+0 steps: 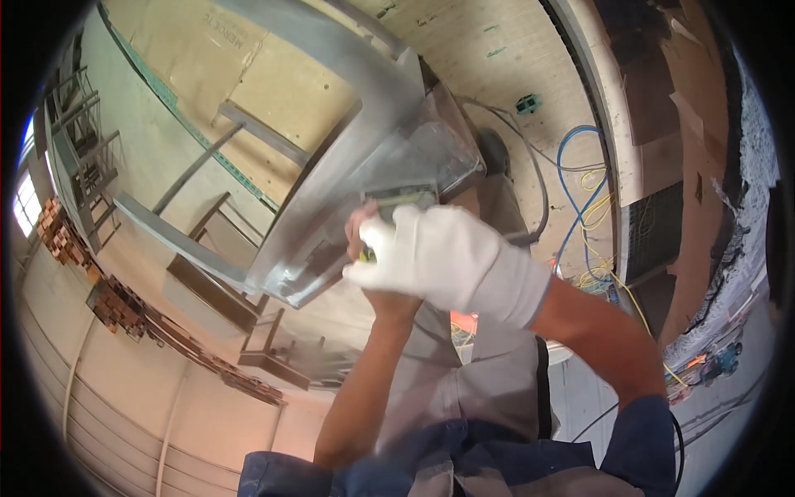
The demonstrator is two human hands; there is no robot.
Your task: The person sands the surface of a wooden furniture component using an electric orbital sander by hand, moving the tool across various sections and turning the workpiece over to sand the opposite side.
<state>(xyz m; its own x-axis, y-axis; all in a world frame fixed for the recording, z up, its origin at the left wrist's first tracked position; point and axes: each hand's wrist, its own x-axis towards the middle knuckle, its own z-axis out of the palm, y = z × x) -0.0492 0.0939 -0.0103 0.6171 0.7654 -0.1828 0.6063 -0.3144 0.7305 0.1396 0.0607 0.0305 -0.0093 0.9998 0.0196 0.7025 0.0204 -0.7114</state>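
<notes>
My right hand [422,253], in a white knit glove, is closed with its fingers curled over a hand tool that it mostly hides. A flat, grey rectangular part [402,196] shows just beyond the glove, against a silver-grey metal frame [385,153]. Beneath the glove, my bare left hand [356,230] has bent fingers wrapped round the same spot. A small yellow-green bit [367,258] peeks out between the hands. Motion blur and the glove hide what kind of tool it is. The frame's wide, shiny surface lies right in front of both hands.
Long grey bars [178,240] of the frame stretch left. Behind them stands a tan board [290,83]. A blue hose [563,153] and yellow cords [590,211] lie at right beside a dark cable [542,199]. Stacked wooden blocks [124,306] line the far left.
</notes>
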